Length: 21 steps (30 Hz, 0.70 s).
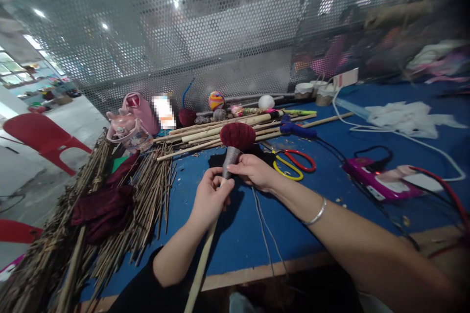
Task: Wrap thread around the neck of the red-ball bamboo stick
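A long bamboo stick (201, 264) slants up from the bottom edge to a dark red fabric ball (237, 136) at its top, with grey thread wound round the neck (230, 160) below the ball. My left hand (210, 199) is closed round the stick just under the winding. My right hand (253, 169) pinches the grey winding from the right. A thin grey thread (265, 231) trails from it down over the blue table (312, 190). A silver bangle (317, 213) sits on my right wrist.
Red-and-yellow scissors (293, 162) lie right of the ball. A blue glue gun (293, 128) and several bamboo sticks (235, 127) lie behind. A heap of thin twigs (110, 205) with dark red cloth (105, 210) fills the left. A pink device (370, 179) with cables lies right.
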Motion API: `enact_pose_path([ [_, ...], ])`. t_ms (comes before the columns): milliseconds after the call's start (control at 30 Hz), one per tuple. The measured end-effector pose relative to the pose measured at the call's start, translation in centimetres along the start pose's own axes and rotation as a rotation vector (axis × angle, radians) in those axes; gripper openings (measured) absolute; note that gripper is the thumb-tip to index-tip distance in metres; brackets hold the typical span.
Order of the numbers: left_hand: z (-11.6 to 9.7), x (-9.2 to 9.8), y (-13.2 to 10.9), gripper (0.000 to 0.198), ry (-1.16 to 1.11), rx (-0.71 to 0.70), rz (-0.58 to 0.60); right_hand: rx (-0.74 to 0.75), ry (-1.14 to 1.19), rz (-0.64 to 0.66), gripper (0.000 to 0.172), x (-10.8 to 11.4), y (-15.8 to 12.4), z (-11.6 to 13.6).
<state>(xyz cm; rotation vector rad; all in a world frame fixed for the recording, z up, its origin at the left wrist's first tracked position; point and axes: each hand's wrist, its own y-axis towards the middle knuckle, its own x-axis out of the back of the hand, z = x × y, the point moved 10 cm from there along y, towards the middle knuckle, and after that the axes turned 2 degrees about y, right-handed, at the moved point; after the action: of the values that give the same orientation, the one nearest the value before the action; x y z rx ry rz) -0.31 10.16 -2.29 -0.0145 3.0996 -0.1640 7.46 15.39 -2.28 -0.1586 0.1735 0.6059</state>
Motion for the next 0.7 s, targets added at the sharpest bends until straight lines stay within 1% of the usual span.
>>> enact_pose_path([
  [200, -0.6, 1.1, 0.2, 0.040, -0.021, -0.060, -0.068, 0.082, 0.025, -0.038, 0.034, -0.6, -0.5, 1.5],
  [333, -0.9, 1.7, 0.3, 0.038, -0.044, -0.080, -0.089, 0.097, 0.016, -0.107, 0.033, 0.1, -0.7, 1.7],
  [400, -1.0, 1.7, 0.3, 0.037, -0.067, -0.085, -0.078, 0.089, 0.034, -0.129, 0.033, 0.3, -0.6, 1.4],
  [533, -1.6, 1.3, -0.1, 0.036, -0.127, -0.105, -0.059, 0.066, 0.108, -0.114, 0.030, 0.3, -0.5, 0.9],
  [700, -1.8, 1.2, -0.2, 0.039, -0.130, -0.095, -0.066, 0.088, 0.162, -0.095, 0.027, 0.4, -0.7, 1.5],
])
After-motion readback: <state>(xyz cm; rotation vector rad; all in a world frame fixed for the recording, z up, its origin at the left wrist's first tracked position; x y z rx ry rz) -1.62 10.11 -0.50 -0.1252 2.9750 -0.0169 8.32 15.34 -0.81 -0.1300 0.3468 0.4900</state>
